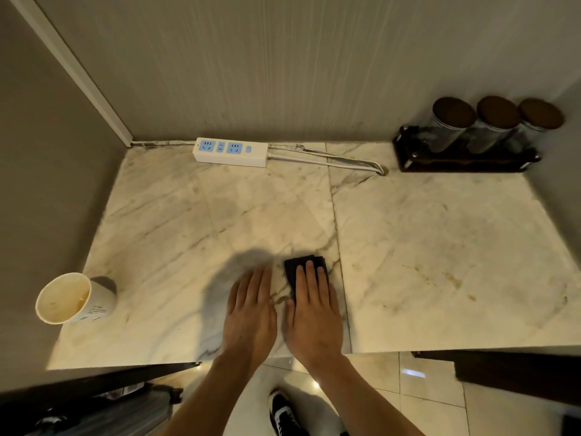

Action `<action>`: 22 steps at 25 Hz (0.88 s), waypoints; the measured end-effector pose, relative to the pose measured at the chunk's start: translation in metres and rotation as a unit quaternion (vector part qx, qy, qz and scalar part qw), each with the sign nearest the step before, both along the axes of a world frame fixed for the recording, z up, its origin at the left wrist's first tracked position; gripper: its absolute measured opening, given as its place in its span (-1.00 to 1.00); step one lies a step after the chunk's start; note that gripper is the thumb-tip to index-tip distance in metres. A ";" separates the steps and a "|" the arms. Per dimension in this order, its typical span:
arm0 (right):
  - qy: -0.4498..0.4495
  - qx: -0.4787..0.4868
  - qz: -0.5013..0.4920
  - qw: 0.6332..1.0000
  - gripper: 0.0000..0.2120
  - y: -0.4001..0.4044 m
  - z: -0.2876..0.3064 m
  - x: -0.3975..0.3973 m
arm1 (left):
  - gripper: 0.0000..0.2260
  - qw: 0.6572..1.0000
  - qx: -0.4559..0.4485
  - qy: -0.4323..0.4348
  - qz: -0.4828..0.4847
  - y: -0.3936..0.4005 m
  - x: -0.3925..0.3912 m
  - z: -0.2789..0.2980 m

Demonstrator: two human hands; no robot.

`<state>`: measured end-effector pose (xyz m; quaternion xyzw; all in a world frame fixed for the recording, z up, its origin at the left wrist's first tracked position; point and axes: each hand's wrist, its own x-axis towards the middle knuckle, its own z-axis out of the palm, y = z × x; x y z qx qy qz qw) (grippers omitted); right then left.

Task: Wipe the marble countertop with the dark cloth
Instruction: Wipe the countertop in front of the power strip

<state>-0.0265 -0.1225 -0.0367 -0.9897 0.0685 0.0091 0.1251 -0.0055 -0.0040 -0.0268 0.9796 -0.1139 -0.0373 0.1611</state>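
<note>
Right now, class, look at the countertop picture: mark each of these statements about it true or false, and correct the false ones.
1. The right hand lies flat on the dark cloth. True.
2. The left hand also presses the cloth. False: it rests on bare marble countertop beside it.
3. The paper cup stands at the left edge. True.
4. The power strip lies near the front edge. False: it lies by the back wall.
5. Two lidded jars sit in the rack. False: three jars.

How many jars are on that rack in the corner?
3. They stand side by side in the dark rack at the back right: left jar, middle jar, right jar. None seem hidden behind them.
</note>
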 end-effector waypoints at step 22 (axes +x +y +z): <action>0.057 -0.053 0.335 0.939 -0.48 -0.164 0.004 -0.002 | -0.52 1.000 -0.015 0.003 0.019 -0.084 0.017 -0.016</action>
